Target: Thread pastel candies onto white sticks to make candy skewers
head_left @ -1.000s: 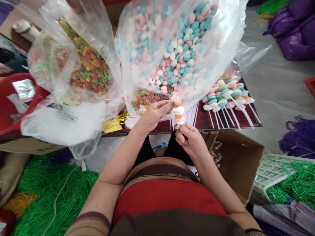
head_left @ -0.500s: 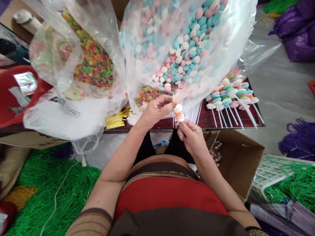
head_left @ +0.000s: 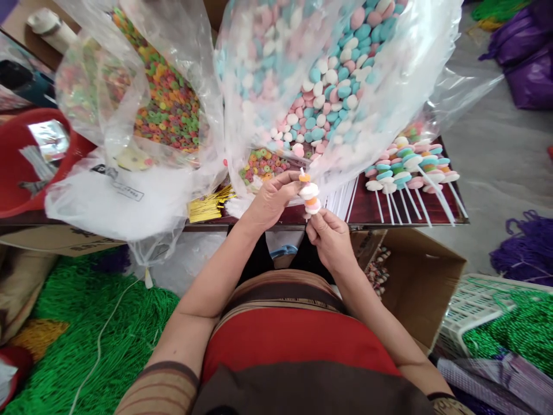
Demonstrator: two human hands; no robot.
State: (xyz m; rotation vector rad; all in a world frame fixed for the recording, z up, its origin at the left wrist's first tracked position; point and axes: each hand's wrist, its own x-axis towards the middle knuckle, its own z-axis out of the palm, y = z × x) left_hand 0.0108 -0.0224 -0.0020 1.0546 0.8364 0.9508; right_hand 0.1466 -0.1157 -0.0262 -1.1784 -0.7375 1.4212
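Observation:
In my right hand (head_left: 332, 237), finger and thumb pinch a candy skewer (head_left: 310, 194) just below its sweets. White and pink marshmallow discs are threaded on the white stick, with an orange gummy ring between them. My left hand (head_left: 274, 197) is closed by the top of the stick, finger and thumb at another orange gummy ring (head_left: 305, 178); the stick's white tip pokes up above that ring. Behind my hands is a clear bag of pink, white and blue marshmallows (head_left: 322, 104). Loose gummy rings (head_left: 262, 165) lie at its lower left.
Finished candy skewers (head_left: 404, 164) lie at the table's right. Yellow twist ties (head_left: 209, 206) and white sticks (head_left: 341, 200) lie along the front edge. A bag of gummy rings (head_left: 166, 109) and a red basin (head_left: 26, 199) stand left. A cardboard box (head_left: 421, 276) is below right.
The orange ring at the stick's tip sits a little lower, closer to the top white marshmallow, and more of it shows beside my left fingers. The whole view has shifted slightly.

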